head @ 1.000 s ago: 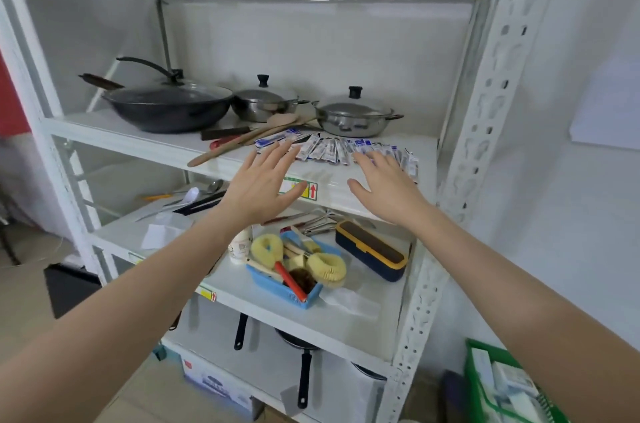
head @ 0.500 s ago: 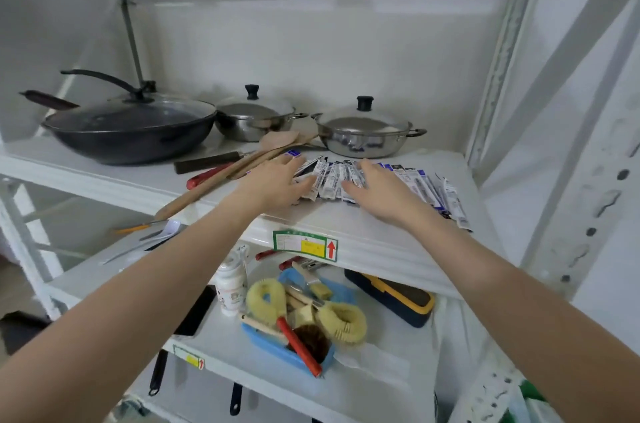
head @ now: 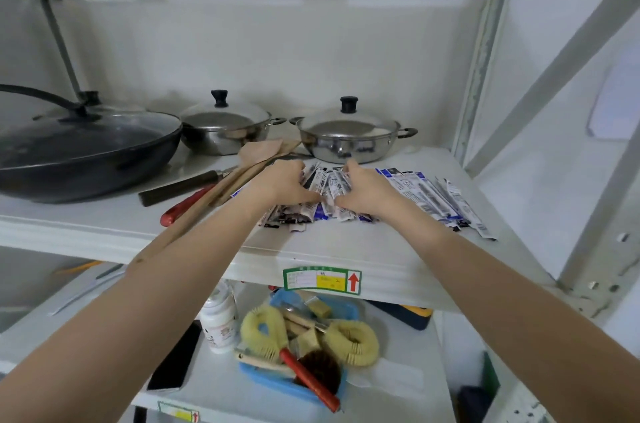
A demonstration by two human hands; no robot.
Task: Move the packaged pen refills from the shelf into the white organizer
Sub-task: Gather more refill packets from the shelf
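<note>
Left hand (head: 280, 181) and right hand (head: 363, 192) curl their fingers (head: 349, 168) around a bunch of refills (head: 325, 185) on the shelf (head: 346, 249). More refills fan out right of the right fingers; 2 pots (head: 346, 135) stand beyond.

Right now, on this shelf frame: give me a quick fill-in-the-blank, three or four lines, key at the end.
1. Both hands, left hand and right hand, gather the ____ on the shelf.
2. Behind the refills stand two steel pots, each with a ____ on.
3. The wok sits at the shelf's ____ end.
4. The brushes lie in a ____ basket one shelf down.

Missing: refills; lid; left; blue
</note>
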